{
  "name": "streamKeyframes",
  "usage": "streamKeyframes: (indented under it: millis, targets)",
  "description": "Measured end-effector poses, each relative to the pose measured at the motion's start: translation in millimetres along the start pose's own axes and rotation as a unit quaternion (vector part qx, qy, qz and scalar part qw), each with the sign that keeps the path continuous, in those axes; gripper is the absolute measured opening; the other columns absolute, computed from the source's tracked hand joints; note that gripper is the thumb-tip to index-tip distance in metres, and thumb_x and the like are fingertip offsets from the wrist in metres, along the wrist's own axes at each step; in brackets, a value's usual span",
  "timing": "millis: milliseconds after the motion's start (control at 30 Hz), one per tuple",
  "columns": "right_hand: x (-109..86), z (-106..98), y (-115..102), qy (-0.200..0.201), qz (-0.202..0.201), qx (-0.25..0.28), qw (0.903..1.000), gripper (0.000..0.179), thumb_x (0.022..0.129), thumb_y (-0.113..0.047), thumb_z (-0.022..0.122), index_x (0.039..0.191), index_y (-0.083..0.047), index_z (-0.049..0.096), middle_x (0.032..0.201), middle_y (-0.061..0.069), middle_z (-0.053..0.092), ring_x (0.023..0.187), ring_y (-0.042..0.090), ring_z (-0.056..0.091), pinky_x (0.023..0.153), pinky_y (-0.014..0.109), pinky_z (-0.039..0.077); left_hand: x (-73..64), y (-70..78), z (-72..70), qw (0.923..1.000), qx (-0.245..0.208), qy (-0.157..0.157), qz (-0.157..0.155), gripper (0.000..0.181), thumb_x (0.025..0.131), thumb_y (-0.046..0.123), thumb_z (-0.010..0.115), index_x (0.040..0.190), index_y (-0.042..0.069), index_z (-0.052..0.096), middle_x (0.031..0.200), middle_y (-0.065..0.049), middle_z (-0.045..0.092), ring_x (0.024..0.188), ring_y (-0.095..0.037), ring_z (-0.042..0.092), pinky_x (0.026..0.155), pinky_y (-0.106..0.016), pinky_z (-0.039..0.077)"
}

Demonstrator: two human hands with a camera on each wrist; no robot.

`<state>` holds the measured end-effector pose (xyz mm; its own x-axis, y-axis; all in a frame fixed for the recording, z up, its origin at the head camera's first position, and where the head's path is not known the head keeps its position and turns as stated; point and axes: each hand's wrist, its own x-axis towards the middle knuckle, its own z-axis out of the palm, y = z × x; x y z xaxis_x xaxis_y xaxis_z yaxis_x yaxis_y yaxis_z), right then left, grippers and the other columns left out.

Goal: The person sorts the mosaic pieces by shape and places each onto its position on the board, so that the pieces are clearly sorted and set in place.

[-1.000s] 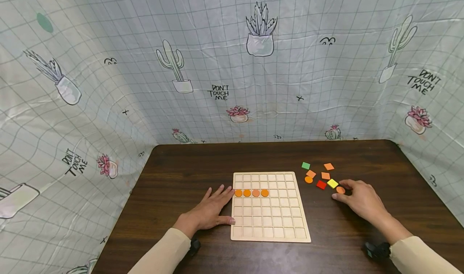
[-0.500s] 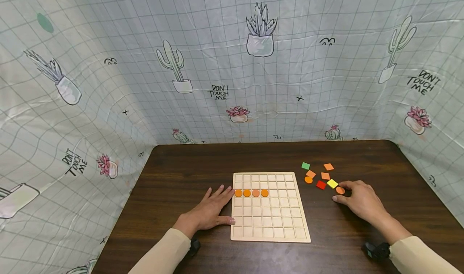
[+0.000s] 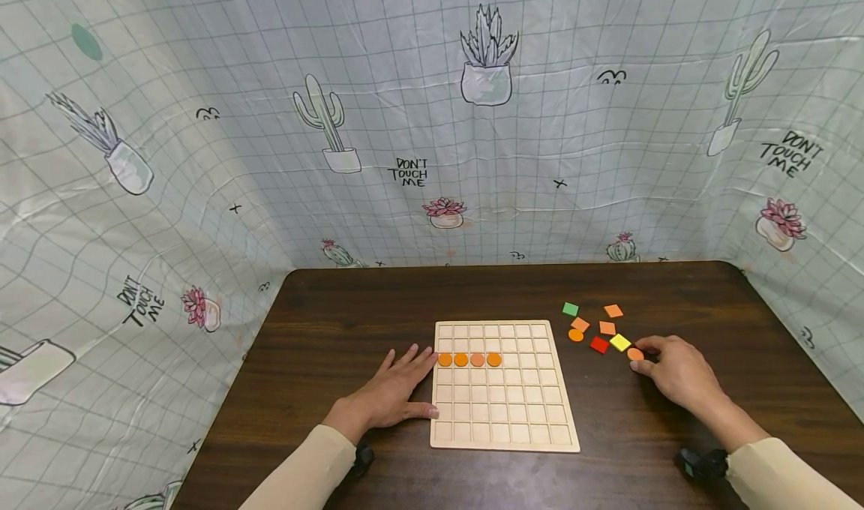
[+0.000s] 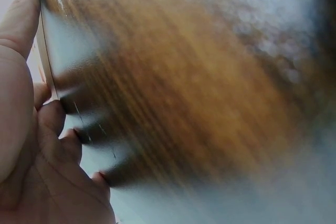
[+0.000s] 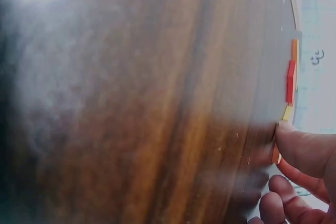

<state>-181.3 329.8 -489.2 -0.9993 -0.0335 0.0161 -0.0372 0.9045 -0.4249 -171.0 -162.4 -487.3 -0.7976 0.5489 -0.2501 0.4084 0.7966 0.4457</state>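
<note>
A wooden grid board [image 3: 468,420] lies on the dark table, with several orange discs [image 3: 461,360] in a row from its left edge. My left hand [image 3: 388,394] rests flat beside it, fingers spread, fingertips and thumb at the left edge of the board. To the right of the board, my right hand [image 3: 682,371] pinches a loose orange disc [image 3: 635,354] between thumb and forefinger. In the right wrist view, the thumb [image 5: 302,148] partly covers that disc, and its other fingers curl below.
Close by the right hand lie a yellow square [image 3: 619,342], a red square [image 3: 599,345], another orange disc [image 3: 576,335], a green square [image 3: 570,309] and several orange diamonds [image 3: 607,328]. A printed curtain [image 3: 513,157] surrounds the table [image 3: 324,315] at the back and sides.
My right thumb has moved in toward the forefinger, up against the loose orange disc. The left hand and the board have stayed put.
</note>
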Motion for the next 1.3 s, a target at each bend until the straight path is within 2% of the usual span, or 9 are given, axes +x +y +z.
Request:
streamKeyframes:
  millis: [333,567,767,1100,1300]
  targets:
    - [3.5,-3,2,-0.007,0.011,0.01,0.9999,0.032,0.094,-0.023,0.079,0.111,0.004,0.075,0.108,0.027,0.072,0.095,0.046,0.068,0.073,0.058,0.055,-0.1,0.0,0.0,1.0,0.003,0.0,-0.001,0.095,0.098,0.059,0.065,0.17,0.016,0.022,0.177,-0.002,0.018,0.166,-0.028,0.009,0.132,-0.059,0.001]
    - [2.3,-3,4,-0.002,0.025,0.022,0.9994,0.036,0.097,-0.025,0.073,0.112,0.008,0.07,0.104,0.025,0.074,0.085,0.037,0.069,0.068,0.051,0.055,0.6,-1.2,1.5,1.0,0.004,0.0,-0.001,0.095,0.098,0.06,0.065,0.17,0.016,0.022,0.177,-0.002,0.018,0.166,-0.028,0.008,0.132,-0.059,0.002]
    - [0.2,-4,4,0.015,0.024,0.034,0.999,0.035,0.099,-0.024,0.071,0.114,0.007,0.066,0.103,0.023,0.073,0.086,0.036,0.069,0.07,0.052,0.054,0.5,-1.7,2.7,1.0,0.004,0.002,-0.002,0.096,0.097,0.061,0.066,0.17,0.016,0.023,0.177,-0.002,0.019,0.166,-0.027,0.009,0.132,-0.06,0.003]
    - [-3.0,2,2,0.057,-0.004,0.046,0.9973,0.029,0.096,-0.019,0.076,0.112,0.005,0.07,0.096,0.016,0.075,0.084,0.031,0.071,0.07,0.049,0.056,-0.1,-0.4,1.4,1.0,0.001,0.003,-0.001,0.095,0.098,0.06,0.066,0.17,0.016,0.023,0.177,-0.002,0.018,0.166,-0.028,0.009,0.132,-0.06,0.002]
    - [-3.1,7,2,0.067,-0.022,0.058,0.9958,0.024,0.094,-0.014,0.077,0.112,0.002,0.073,0.095,0.013,0.077,0.084,0.028,0.073,0.069,0.046,0.056,-0.1,0.5,0.4,1.0,0.002,0.003,-0.001,0.095,0.098,0.059,0.066,0.17,0.016,0.023,0.177,-0.002,0.019,0.166,-0.028,0.009,0.132,-0.06,0.002]
